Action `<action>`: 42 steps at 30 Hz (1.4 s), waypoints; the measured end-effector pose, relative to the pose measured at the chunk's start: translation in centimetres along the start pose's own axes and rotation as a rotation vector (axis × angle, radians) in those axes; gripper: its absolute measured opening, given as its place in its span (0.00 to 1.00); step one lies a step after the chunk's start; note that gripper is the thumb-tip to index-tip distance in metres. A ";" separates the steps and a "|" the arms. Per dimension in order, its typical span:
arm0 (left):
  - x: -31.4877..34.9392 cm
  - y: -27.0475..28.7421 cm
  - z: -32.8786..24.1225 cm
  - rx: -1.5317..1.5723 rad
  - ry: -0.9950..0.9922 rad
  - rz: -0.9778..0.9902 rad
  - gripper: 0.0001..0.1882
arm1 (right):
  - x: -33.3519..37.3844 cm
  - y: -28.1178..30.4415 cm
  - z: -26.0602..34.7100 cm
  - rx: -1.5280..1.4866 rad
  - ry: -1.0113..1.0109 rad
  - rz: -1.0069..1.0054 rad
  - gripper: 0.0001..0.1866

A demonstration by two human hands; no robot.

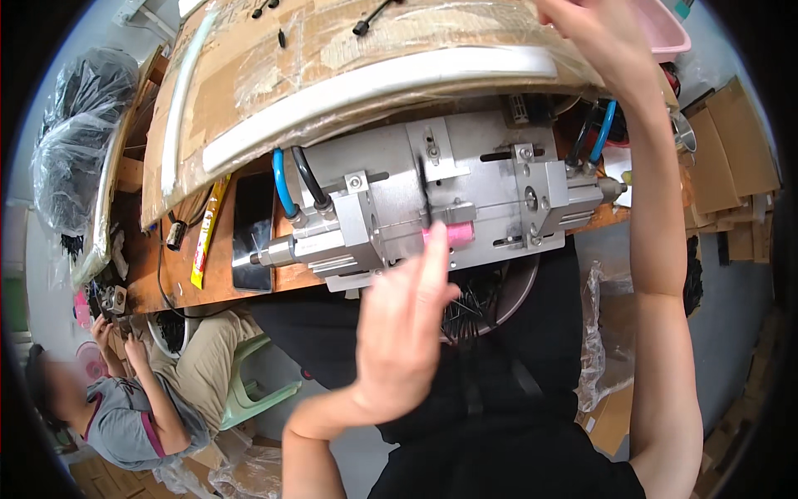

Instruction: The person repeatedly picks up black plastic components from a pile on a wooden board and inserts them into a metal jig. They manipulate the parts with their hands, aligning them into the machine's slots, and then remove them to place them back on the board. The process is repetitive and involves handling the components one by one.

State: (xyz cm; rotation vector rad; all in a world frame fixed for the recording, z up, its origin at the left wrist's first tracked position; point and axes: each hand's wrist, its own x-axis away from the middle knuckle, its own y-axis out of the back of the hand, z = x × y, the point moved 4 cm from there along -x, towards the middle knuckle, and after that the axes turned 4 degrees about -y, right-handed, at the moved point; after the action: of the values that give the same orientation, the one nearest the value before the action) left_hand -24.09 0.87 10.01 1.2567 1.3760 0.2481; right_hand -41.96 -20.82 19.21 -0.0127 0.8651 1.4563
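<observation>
My left hand [403,337] is over the front of a metal clamping fixture [490,195], its index finger stretched toward a small pink block [453,234] and its thumb held apart. Beside that fingertip a thin black strip [423,187] stands over the middle of the fixture, smeared by motion. Whether the finger touches the strip I cannot tell. My right hand [592,32] reaches far over the cardboard-covered board [332,66] at the upper right. The picture's top edge cuts off its fingers, so what they hold is hidden.
Black parts [362,27] lie on the cardboard. Blue and black hoses [284,185] run into the fixture. A phone [253,233] and yellow packet [208,237] lie left on the bench. A bowl of black strips [474,308] is below. A co-worker [137,416] sits at lower left.
</observation>
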 end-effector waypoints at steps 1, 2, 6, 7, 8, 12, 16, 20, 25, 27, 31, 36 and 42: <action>1.0 -1.0 -0.6 -0.011 0.051 0.070 0.32 | 1.2 0.2 0.8 -0.114 -0.087 -0.001 0.09; 1.8 -2.1 -0.9 -0.020 0.102 0.139 0.32 | 2.3 0.1 1.5 -0.160 -0.055 -0.023 0.09; 1.7 -4.5 -0.8 -0.118 0.086 0.204 0.32 | 5.7 1.0 3.3 -0.318 -0.004 -0.144 0.10; 1.7 -4.6 -1.0 -0.127 0.083 0.220 0.32 | 6.3 1.3 3.3 -0.336 0.012 -0.150 0.10; 1.7 -4.7 -1.0 -0.135 0.080 0.236 0.32 | 6.8 1.6 3.3 -0.355 0.031 -0.154 0.10; 1.1 -4.8 -0.8 -0.124 0.052 0.220 0.33 | 10.4 2.8 3.9 -0.262 0.129 -0.058 0.11; 1.5 -4.3 -0.6 -0.081 0.127 0.254 0.34 | 17.2 -0.9 3.4 -0.157 0.111 0.051 0.17; 1.3 -2.2 -1.1 0.042 0.188 0.188 0.36 | 22.6 -4.1 2.3 -0.001 0.129 0.119 0.31; 2.1 -0.5 -1.2 0.163 0.251 0.135 0.43 | 23.8 -6.9 1.3 0.007 0.116 0.253 0.34; 2.2 -0.2 -1.1 0.163 0.246 0.132 0.43 | 23.4 -7.5 1.2 -0.009 0.112 0.258 0.34; 1.7 0.7 -0.2 0.174 0.238 0.123 0.43 | 22.7 -7.3 1.8 0.016 0.118 0.271 0.33; -6.1 4.0 6.3 -0.021 0.119 -0.053 0.35 | 18.6 -4.2 4.6 0.131 0.246 0.361 0.31; -22.6 3.7 24.7 -0.265 0.065 -0.050 0.18 | 3.2 -4.1 4.5 0.317 0.492 -0.066 0.06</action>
State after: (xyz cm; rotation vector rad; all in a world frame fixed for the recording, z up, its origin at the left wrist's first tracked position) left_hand -8.42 -27.56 19.00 1.0007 1.3779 0.4250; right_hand -36.60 -16.59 18.77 -0.1662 1.4767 1.2562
